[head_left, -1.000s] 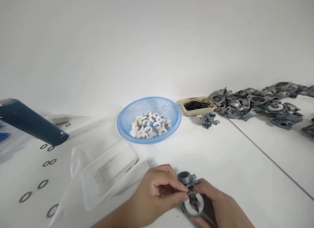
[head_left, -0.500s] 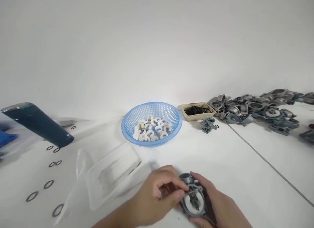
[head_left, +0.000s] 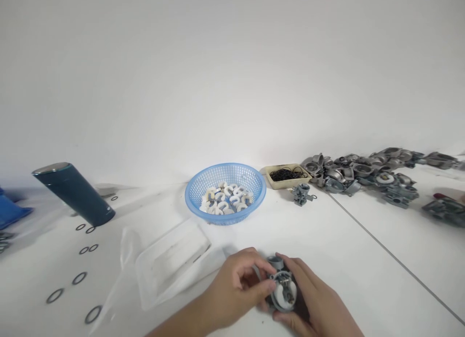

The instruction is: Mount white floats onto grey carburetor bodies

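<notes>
At the far left edge a blue object [head_left: 12,212] is only partly seen, and beside it a dark teal tumbler [head_left: 74,193] is set tilted on the white table [head_left: 363,259]. Black rubber rings [head_left: 79,278] are scattered near it. A clear plastic tray [head_left: 170,259] is placed left of centre, with a blue mesh basket [head_left: 225,191] of white U-shaped pieces [head_left: 225,202] farther back. At the near centre a small grey carburettor body [head_left: 281,288] is gripped from both sides just above the table: the left hand [head_left: 232,293] is closed on its left side, thumb and fingers pinching what may be a small part at its top, and the right hand [head_left: 312,303] is wrapped around its right side. Farther right, a beige tray [head_left: 283,175] of black rings, a lone carburettor [head_left: 301,194] and a heap of grey metal castings [head_left: 366,172] are seen.
</notes>
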Tool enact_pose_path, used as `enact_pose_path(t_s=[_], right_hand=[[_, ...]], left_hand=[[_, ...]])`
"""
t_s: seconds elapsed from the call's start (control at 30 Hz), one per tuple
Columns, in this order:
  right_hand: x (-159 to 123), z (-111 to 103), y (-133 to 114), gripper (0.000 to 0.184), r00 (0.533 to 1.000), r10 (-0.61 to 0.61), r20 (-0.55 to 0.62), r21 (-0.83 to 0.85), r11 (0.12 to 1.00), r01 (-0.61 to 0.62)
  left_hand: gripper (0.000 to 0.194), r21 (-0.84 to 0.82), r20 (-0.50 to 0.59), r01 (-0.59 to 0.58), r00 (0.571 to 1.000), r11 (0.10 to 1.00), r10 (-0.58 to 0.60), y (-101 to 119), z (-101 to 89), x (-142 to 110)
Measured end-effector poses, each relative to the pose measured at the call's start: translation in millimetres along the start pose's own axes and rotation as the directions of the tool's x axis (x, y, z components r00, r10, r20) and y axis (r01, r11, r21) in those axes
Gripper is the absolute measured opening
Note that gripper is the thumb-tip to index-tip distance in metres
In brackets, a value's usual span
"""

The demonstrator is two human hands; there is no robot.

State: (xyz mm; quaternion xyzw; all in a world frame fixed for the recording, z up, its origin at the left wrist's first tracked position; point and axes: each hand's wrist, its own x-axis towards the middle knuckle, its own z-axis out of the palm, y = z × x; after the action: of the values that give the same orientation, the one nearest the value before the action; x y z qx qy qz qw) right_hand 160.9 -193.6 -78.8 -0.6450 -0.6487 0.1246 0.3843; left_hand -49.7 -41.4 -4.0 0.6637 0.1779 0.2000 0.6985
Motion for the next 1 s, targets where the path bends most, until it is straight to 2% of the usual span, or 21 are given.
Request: enact_pose_path(t_s=[0.2,0.33,0.5,0.6,0.8,1.0], right_hand=[[-2.9,6.4,4.3,0.094,1.000,-0.005,-0.017,-0.066,0.998,0.003],[-3.2,4.9,-2.4,0.096,0.999,0.010,-0.039,-0.055,0.998,-0.012],[-10.8,1.7,-13.6,0.085,0.984,0.165,-0.072,0.026,0.986,-0.163],[-15.2,1.2,-14.5,0.073,0.976,0.205,-0.073,0.078,0.977,-0.200],[-9.7,-4.8,-16.0,0.049,0.994,0.106,-0.014,0.101,0.989,-0.104],[-5.9,-8.7,-21.3,0.049,0.993,0.111,0.028,0.120,0.986,-0.113]], left_hand=[[0.058,-0.022,-0.030,-0.012,0.999,1.000,0.011,-6.7,1.2,2.2],[0.056,-0.025,-0.048,-0.012,0.999,1.000,0.011,-8.6,1.3,3.4],[0.054,-0.031,-0.043,0.010,0.999,0.999,-0.011,-8.4,1.3,2.8],[0.054,-0.031,-0.041,0.013,0.999,0.999,-0.014,-7.4,1.1,2.1],[0.047,-0.003,-0.050,-0.010,0.999,1.000,0.010,-5.3,-0.7,0.7],[0.042,0.030,-0.062,-0.009,0.998,1.000,0.011,-6.7,-0.4,-1.2]])
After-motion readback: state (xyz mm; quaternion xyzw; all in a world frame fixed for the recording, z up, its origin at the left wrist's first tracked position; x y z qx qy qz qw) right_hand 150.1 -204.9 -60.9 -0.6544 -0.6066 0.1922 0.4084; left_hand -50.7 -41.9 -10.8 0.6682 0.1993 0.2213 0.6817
